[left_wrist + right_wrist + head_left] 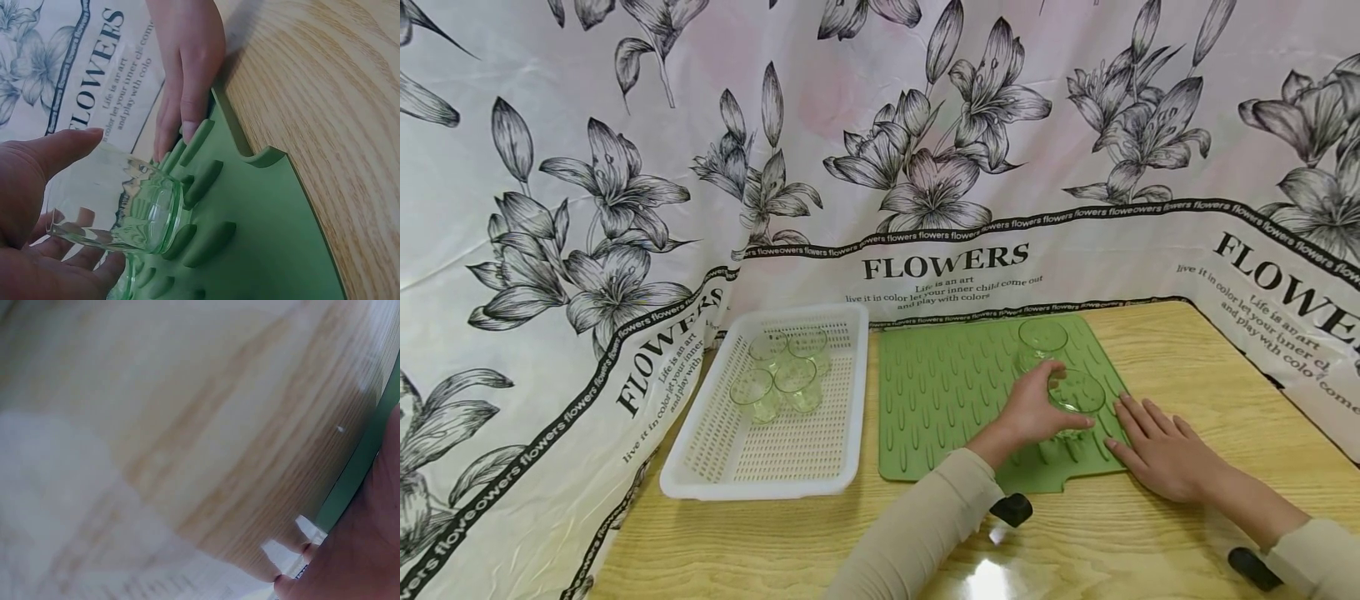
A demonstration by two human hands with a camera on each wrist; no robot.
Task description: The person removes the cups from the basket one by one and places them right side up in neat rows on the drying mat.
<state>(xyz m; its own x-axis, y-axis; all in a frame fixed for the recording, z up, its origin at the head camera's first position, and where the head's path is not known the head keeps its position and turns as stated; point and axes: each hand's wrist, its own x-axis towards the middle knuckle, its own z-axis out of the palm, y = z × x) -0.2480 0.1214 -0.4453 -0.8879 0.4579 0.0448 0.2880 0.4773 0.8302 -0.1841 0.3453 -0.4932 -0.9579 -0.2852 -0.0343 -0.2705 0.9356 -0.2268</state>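
Observation:
My left hand (1033,408) holds a clear green-tinted drinking glass (1078,393), thumb on one side and fingers on the other. In the left wrist view this glass (119,203) has its base against the green drying mat (281,231), among the raised ridges. A second glass (1042,336) stands just behind it on the mat (925,400). My right hand (1172,454) lies flat with straight fingers at the mat's right edge. The right wrist view shows mostly tabletop, with part of that hand (356,550) beside the green edge.
A white plastic basket (842,450) stands left of the mat, with several matching glasses (793,387) upright at its back. The wooden table (760,542) ends at a flower-printed cloth (797,283) hanging behind and at the sides.

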